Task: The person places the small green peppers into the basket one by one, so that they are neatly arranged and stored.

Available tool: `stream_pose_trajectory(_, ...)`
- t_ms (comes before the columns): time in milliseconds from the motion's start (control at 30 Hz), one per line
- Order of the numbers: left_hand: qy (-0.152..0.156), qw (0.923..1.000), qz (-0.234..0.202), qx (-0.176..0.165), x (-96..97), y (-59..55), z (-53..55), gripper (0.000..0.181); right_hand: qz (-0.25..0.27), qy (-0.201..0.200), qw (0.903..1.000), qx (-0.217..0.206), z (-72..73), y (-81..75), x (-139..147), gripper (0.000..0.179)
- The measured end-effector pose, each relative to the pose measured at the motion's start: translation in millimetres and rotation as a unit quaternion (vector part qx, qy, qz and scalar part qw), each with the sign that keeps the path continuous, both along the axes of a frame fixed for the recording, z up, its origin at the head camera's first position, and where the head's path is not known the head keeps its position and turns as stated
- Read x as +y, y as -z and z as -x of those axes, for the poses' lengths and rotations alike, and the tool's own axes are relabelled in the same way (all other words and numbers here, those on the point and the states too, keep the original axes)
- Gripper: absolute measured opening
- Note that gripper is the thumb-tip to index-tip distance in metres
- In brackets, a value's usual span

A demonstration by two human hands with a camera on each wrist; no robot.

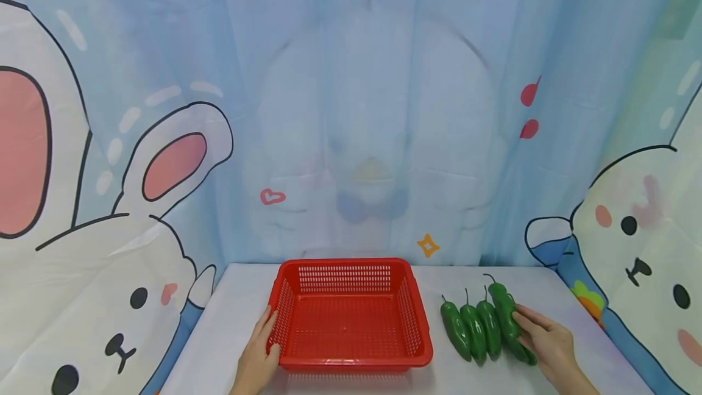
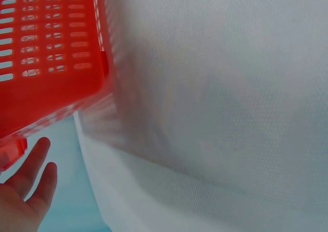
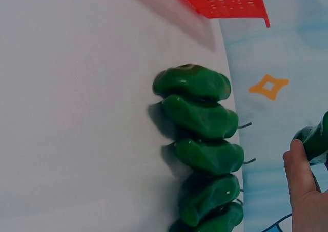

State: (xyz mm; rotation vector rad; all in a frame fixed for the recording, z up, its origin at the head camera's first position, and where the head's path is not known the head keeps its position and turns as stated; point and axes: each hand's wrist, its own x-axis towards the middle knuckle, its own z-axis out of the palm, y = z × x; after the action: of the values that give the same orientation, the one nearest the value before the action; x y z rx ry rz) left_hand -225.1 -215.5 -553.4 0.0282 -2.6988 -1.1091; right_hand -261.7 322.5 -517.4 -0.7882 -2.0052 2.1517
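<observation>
A red plastic basket [image 1: 345, 361] with slotted walls sits on the white table. My left hand [image 1: 258, 355] holds its left rim near the front corner; in the left wrist view two fingers [image 2: 43, 186] stretch out beside the rim, free of it. On the right, my right hand [image 1: 548, 340] grips a long green pepper [image 1: 503, 306], its thumb and fingers around the side. Three green peppers [image 1: 474, 331] lie in a row just left of it. The right wrist view shows several peppers [image 3: 205, 117] side by side on the table, with the held pepper [image 3: 318, 140] at the right edge.
The basket's inside [image 1: 342, 322] shows its bare red floor. A white cloth-like surface [image 1: 219, 328] covers the table. Behind it hangs a blue curtain [image 1: 373, 139] with cartoon rabbits, reaching down around the table's back and sides.
</observation>
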Motion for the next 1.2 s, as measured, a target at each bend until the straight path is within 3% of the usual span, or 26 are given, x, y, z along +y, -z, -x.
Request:
stream_pose_trajectory(367,0.002,0.9999,-0.009,0.008,-2.0,-0.7,0.3,0.066,0.072,-0.063,0.9948,0.037,-3.3,-10.5,-35.1,0.024)
stream_pose_trajectory(733,-0.003,0.9999,-0.015,0.005,-5.4,2.0,0.0,0.066,0.064,-0.087,0.9932,0.043,-4.4,-13.5,-66.8,0.013)
stream_pose_trajectory(867,0.003,0.9998,-0.012,0.013,-6.1,4.4,0.9,0.066,0.089,-0.098,0.99,0.048,-3.0,-15.6,-78.4,0.024)
stream_pose_trajectory(1033,0.006,0.9998,-0.011,0.015,-3.0,6.7,1.6,0.065,0.083,-0.094,0.9903,0.059,-1.3,-19.1,-93.0,0.031)
stream_pose_trajectory(1100,0.006,0.9998,-0.012,0.014,-1.9,6.0,1.8,0.065,0.085,-0.095,0.9896,0.067,-0.7,-20.2,-100.2,0.023)
stream_pose_trajectory(1200,0.006,0.9998,-0.012,0.016,-2.1,5.7,3.1,0.065,0.091,-0.102,0.9876,0.077,-0.8,-20.0,-112.3,0.036)
